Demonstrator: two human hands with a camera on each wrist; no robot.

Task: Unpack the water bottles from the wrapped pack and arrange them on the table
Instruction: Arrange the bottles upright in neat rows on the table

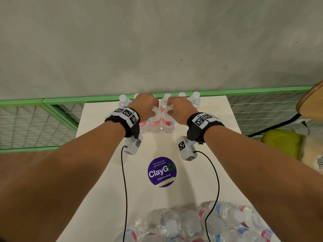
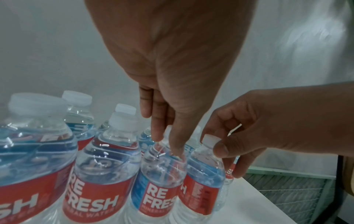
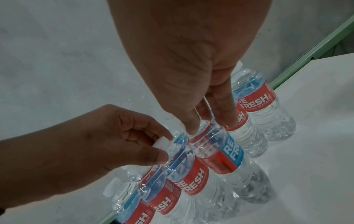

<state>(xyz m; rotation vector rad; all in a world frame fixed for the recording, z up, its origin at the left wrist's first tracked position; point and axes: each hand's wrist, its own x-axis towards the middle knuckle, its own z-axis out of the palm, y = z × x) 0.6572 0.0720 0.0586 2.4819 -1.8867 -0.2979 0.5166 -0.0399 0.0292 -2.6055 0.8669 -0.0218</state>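
Observation:
Two rows of clear water bottles with red and blue labels stand at the far end of the white table [image 1: 218, 137]. My left hand [image 1: 153, 110] pinches the neck of one front-row bottle [image 1: 154, 122], its cap mostly hidden by the fingers [image 2: 172, 136]. My right hand [image 1: 169, 110] pinches the white cap [image 2: 209, 138] of the bottle beside it [image 1: 168, 123]. Both bottles stand upright on the table, touching each other [image 3: 216, 145]. The wrapped pack [image 1: 192, 224], holding several bottles, lies at the near edge.
A purple round sticker [image 1: 162, 172] marks the table's middle. A green-framed wire mesh rail [image 1: 43, 102] runs behind the table against a grey wall. A wooden round edge [image 1: 312, 102] and a yellow-green object [image 1: 283, 142] sit at the right. Black wrist cables [image 1: 125, 189] hang over the table.

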